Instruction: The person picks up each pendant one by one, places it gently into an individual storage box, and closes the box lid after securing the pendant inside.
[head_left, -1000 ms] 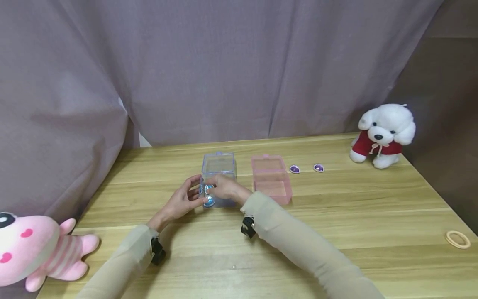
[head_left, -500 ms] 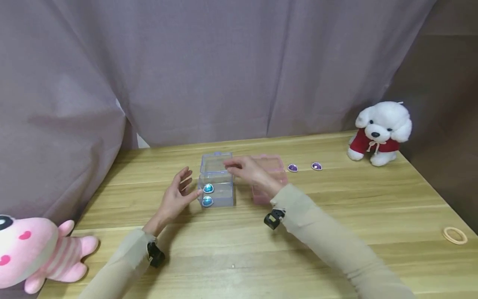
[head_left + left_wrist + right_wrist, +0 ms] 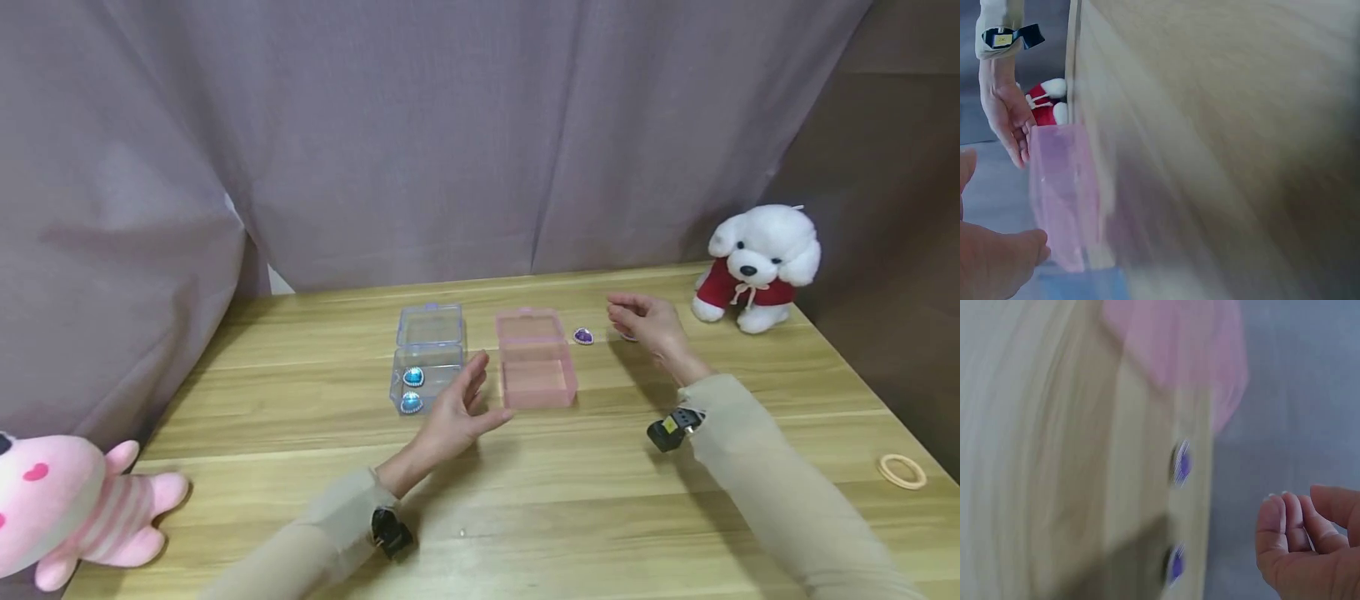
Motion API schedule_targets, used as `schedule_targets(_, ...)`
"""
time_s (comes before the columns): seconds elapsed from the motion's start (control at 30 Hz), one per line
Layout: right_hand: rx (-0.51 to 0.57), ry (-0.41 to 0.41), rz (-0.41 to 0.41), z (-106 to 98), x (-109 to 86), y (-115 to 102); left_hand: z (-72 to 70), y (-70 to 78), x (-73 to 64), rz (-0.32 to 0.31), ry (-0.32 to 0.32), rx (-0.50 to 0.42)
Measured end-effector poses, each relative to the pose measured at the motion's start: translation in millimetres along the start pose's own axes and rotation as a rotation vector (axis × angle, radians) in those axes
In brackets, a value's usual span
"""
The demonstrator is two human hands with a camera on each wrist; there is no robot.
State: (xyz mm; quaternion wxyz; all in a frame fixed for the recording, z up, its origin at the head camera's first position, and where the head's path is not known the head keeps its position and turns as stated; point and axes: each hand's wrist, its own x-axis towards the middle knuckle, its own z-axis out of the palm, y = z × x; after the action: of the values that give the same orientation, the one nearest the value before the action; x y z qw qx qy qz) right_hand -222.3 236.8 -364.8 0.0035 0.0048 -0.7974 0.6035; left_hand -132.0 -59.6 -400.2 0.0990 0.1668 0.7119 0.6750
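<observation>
A grey-purple curtain (image 3: 397,142) hangs across the top of the frame, and below it spreads the wood-grained table (image 3: 570,517) you are working over. The pink plush toy (image 3: 82,508) is cut off at the lower left edge; the white plush dog (image 3: 757,271) in red sits at upper right. The head view shows both whole fronts of the boxes, with lids laid back: the pink box (image 3: 551,398) at centre and the blue box (image 3: 442,357) left of it.

Your left hand (image 3: 453,417) is at lower centre, fingers extended and thumb apart, blocking the blue box's front right corner. Your right hand (image 3: 651,327), at upper right, has its fingers loosely bent with a gap to the thumb; the left wrist view adds its palm side.

A pale ring (image 3: 902,472) lies at the right edge. Two blue gems show in the blue box's left part, one farther back (image 3: 413,377). From the head, your right hand hides most of one purple gem (image 3: 1175,564); the blurred right wrist view shows it on the table at lower centre, apart from your fingers, with the other purple gem (image 3: 1182,464) above it, nearer the pink box.
</observation>
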Motion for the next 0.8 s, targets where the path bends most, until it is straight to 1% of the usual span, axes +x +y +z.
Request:
schedule_targets(0.07, -0.024, 0.046, -0.009, -10.1, 1.4, 10.0, 5.7, -4.6, 6.4, -0.012, 0.002, -0.003)
schedule_targets(0.13, -0.060, 0.070, -0.017, -16.8, 3.1, 18.9, 9.7, -8.2, 11.9, -0.023, 0.008, -0.002)
schedule_targets(0.27, -0.144, 0.083, 0.013, -23.5, 4.6, 30.6, 15.7, -13.7, 20.8, -0.065, 0.027, -0.004)
schedule_targets(0.37, -0.227, 0.089, 0.061, -25.9, 7.1, 37.4, 19.4, -18.7, 27.1, -0.089, 0.052, -0.026)
schedule_targets(0.47, -0.306, 0.108, 0.088, -27.4, 11.1, 43.9, 23.7, -22.2, 32.7, -0.085, 0.070, -0.054)
schedule_targets(0.5, -0.332, 0.115, 0.094, -27.5, 12.2, 45.3, 25.4, -22.9, 34.4, -0.075, 0.069, -0.072)
schedule_targets(0.6, -0.421, 0.139, 0.090, -26.6, 14.9, 48.7, 29.4, -24.2, 37.9, -0.055, 0.067, -0.103)
schedule_targets(0.7, -0.492, 0.148, 0.092, -25.0, 16.8, 50.4, 31.1, -25.3, 39.8, -0.064, 0.078, -0.116)
schedule_targets(0.8, -0.538, 0.148, 0.095, -24.1, 18.6, 51.4, 31.3, -26.2, 41.1, -0.093, 0.098, -0.118)
